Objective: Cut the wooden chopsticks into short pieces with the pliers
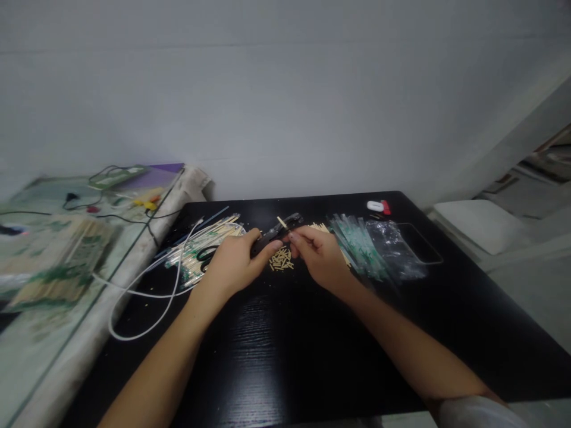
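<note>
My left hand is wrapped around a long black hand tool whose exact kind I cannot make out. Its far end points up and to the right. Close against it, my right hand pinches a thin pale wooden stick, which crosses the tool and shows its tip above it. Below both hands lies a small heap of short wooden pieces. Beside my left wrist are black-handled scissors, resting on a pile of sticks in printed wrappers.
Green-printed clear wrappers and a clear plastic bag lie right of my hands. Behind them sits a white case. A white cable loops over the black table. Bundled wrapped sticks lie on the left table.
</note>
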Motion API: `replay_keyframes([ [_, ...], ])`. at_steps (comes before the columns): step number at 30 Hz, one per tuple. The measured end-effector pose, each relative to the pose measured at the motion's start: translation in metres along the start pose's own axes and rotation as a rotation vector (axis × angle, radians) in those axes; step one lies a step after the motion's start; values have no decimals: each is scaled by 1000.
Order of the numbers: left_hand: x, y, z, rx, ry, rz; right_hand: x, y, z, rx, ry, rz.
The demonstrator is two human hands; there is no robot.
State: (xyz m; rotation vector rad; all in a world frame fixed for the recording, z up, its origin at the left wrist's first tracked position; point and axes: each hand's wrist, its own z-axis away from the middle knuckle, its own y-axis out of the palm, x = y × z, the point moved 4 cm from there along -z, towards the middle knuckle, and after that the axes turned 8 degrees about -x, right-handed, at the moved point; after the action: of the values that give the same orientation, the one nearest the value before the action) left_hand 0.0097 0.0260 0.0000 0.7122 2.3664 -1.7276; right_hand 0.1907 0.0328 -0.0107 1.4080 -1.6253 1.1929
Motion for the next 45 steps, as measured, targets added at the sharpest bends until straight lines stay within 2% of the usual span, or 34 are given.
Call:
replay_keyframes([
  [4, -1, -2, 1, 2, 39, 31, 3, -2, 0, 70, 5, -49],
  [16, -1, -9, 1, 39, 139, 235, 3, 1, 6, 242, 219, -395],
  [23, -1, -14, 0, 49, 249, 296, -3, 10, 12, 530, 503, -714],
  [26, 0, -14, 0, 78, 278, 330, -3, 13, 15, 581, 578, -776],
  [34, 1, -10, 0, 120, 191, 273, -4, 13, 16, 522, 597, -761],
  [41, 9, -7, -3, 150, 103, 229, -4, 5, 5, 387, 399, -458],
  [45, 11, -5, -4, 163, 79, 197, -2, -6, -4, 277, 281, -401],
])
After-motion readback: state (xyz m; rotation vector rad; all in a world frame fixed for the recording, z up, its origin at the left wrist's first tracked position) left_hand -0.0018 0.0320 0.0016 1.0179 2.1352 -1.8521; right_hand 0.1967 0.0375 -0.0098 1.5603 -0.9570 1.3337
